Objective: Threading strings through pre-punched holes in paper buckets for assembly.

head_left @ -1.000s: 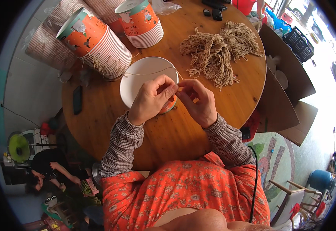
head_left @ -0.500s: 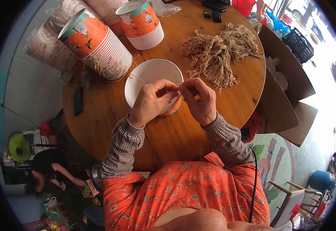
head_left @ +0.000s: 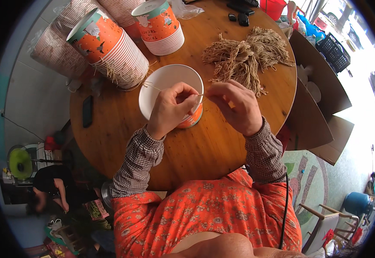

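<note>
A paper bucket, white inside and orange outside, lies tilted on the table with its mouth toward me. A thin beige string runs from the left side of its rim to my hands. My left hand is over the bucket's mouth, thumb and fingers pinched on the string. Just to the right, my right hand pinches the string's other part, and a short taut length shows between the two. A heap of cut beige strings lies beyond my right hand.
Stacked orange-printed buckets and a shorter stack stand at the far left of the round wooden table. A phone lies near the left edge. Right of the table is an open cardboard box. A person bends at lower left.
My right hand has moved to the right and turned, drawing apart from my left hand. More string shows between them. The bucket has barely shifted.
</note>
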Available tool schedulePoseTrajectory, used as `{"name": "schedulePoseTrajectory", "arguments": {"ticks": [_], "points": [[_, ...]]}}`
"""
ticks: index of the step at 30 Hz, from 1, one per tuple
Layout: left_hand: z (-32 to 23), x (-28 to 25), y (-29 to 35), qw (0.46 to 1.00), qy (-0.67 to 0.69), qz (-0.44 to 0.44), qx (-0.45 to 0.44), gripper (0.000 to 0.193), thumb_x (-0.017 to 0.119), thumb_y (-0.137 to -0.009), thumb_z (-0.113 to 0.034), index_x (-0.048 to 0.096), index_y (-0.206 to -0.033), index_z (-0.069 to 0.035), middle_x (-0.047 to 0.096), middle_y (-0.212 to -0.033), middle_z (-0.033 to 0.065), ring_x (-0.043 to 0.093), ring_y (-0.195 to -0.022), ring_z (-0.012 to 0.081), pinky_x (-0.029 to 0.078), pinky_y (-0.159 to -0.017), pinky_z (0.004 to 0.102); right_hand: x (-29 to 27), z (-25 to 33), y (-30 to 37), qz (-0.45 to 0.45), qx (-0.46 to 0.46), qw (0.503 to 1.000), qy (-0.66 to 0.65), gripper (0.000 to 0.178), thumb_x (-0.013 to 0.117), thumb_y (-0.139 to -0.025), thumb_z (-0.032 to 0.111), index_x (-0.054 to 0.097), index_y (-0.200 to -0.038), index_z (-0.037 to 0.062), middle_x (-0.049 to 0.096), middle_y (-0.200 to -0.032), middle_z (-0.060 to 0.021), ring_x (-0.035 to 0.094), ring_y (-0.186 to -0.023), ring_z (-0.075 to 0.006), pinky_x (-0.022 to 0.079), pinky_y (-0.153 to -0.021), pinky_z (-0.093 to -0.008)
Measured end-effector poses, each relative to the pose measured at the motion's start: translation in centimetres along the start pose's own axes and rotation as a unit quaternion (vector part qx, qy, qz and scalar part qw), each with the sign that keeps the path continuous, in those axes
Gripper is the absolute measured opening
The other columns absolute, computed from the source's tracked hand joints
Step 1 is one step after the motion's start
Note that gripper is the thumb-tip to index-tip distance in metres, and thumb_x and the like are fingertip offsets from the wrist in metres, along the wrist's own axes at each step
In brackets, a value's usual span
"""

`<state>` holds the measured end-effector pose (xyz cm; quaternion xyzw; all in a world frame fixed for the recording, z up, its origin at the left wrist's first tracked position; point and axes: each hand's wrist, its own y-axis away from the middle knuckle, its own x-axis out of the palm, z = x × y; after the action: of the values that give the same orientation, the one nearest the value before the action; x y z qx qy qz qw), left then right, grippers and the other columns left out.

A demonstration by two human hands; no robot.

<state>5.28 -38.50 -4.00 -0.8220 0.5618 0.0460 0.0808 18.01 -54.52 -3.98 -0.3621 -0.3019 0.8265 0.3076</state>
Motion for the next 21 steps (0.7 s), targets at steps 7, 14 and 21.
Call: {"name": "schedulePoseTrajectory", "arguments": {"ticks": [7, 14, 21], "points": [[-1.3, 0.7, 0.1, 0.998, 0.035, 0.046, -0.032, 0.013, 0.061, -0.092, -0.008, 0.062, -0.091, 0.004, 0.062, -0.074, 0.0015, 0.058, -0.065, 0.0046, 0.047, -0.059, 0.0188, 1.0, -0.9, -0.9, -0.003, 0.022, 0.999, 0.034, 0.019, 0.068, -0.082, 0.008, 0.061, -0.1, 0.0084, 0.064, -0.082, -0.0064, 0.061, -0.071, -0.0234, 0.051, -0.062, -0.0324], [-1.0, 0.4, 0.4, 0.993, 0.107, 0.017, -0.054, 0.013, 0.059, -0.093, -0.009, 0.062, -0.09, 0.003, 0.063, -0.076, 0.0016, 0.057, -0.063, 0.0053, 0.047, -0.06, 0.0192, 1.6, -3.1, 2.1, -0.05, 0.265, 0.94, -0.207, 0.016, 0.067, -0.088, 0.011, 0.065, -0.101, 0.0028, 0.067, -0.088, -0.0039, 0.06, -0.077, -0.0085, 0.051, -0.067, -0.028], [-0.9, 0.4, 0.2, 0.992, 0.111, 0.026, -0.061, 0.013, 0.059, -0.094, -0.01, 0.062, -0.094, 0.003, 0.063, -0.077, 0.0015, 0.058, -0.065, 0.0048, 0.048, -0.061, 0.0196, 1.9, -1.9, 1.5, 0.008, 0.158, 0.973, -0.165, 0.023, 0.074, -0.081, 0.01, 0.067, -0.101, 0.0027, 0.067, -0.09, -0.006, 0.063, -0.084, -0.0136, 0.05, -0.074, -0.0285]]}}
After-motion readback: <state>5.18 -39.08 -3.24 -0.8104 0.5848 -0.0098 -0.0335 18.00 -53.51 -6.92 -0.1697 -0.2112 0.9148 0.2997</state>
